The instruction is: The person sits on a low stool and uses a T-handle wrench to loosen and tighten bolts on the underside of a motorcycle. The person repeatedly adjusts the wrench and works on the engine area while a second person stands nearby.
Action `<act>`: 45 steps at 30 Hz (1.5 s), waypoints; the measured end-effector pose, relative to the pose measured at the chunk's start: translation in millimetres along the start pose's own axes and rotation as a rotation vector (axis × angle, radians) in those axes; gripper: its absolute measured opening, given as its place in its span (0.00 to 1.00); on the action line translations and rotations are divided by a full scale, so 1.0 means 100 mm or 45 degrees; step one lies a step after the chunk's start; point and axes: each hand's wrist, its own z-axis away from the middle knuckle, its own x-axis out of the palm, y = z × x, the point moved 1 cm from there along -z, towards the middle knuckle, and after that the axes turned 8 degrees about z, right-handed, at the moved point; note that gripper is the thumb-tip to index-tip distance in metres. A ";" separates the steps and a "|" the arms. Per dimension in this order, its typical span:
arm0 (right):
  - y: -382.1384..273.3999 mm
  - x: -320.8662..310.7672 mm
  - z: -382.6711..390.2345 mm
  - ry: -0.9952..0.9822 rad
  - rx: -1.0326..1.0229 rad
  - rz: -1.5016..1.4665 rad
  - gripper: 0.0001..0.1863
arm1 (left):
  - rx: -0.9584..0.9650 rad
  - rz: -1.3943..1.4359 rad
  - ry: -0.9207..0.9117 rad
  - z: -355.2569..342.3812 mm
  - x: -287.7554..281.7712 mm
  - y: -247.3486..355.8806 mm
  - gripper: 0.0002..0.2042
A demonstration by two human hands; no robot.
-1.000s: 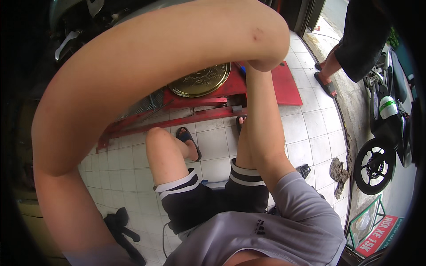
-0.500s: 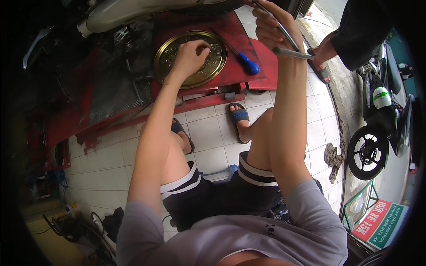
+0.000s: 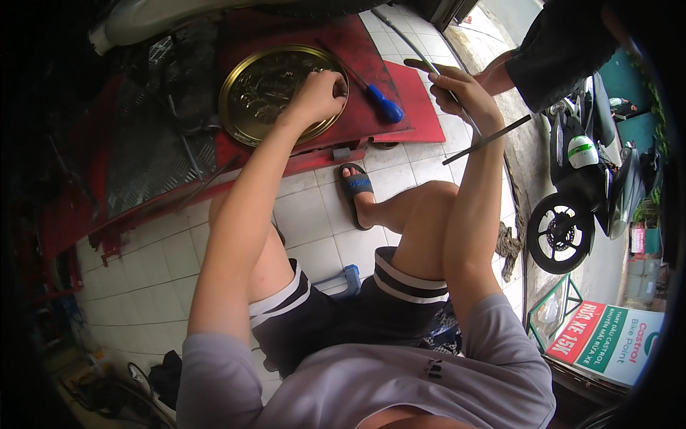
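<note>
Above the right part of a round gold tray (image 3: 236, 93), my left hand (image 3: 321, 94) has its fingers curled together. Whatever may be in them is too small or hidden to make out. The tray is embossed and lies on a red platform. Out to the right, my right hand (image 3: 461, 91) is closed around the shaft of a T-handle wrench (image 3: 411, 48). Its crossbar is across my right forearm, and the long shaft slants up to the far left. Just right of the tray lies a screwdriver (image 3: 386, 105) with a blue handle, its shank pointing away.
The red platform (image 3: 421, 114) has a dark checkered metal plate (image 3: 153, 154) at left. A light-coloured motorcycle part (image 3: 153, 21) overhangs the far edge. At right are another person's arm (image 3: 500, 71), a rag (image 3: 509, 250), a parked motorbike (image 3: 561, 232) and a sign (image 3: 600, 343).
My right hand has come down and nearer, turning the T-handle wrench so its crossbar tilts the other way. My left hand has shifted to the tray's right side. The whole view has swung slightly.
</note>
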 end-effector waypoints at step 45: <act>-0.25 0.61 0.14 -0.842 -0.215 0.337 0.35 | -0.077 1.026 -0.409 0.38 -1.15 -0.30 0.08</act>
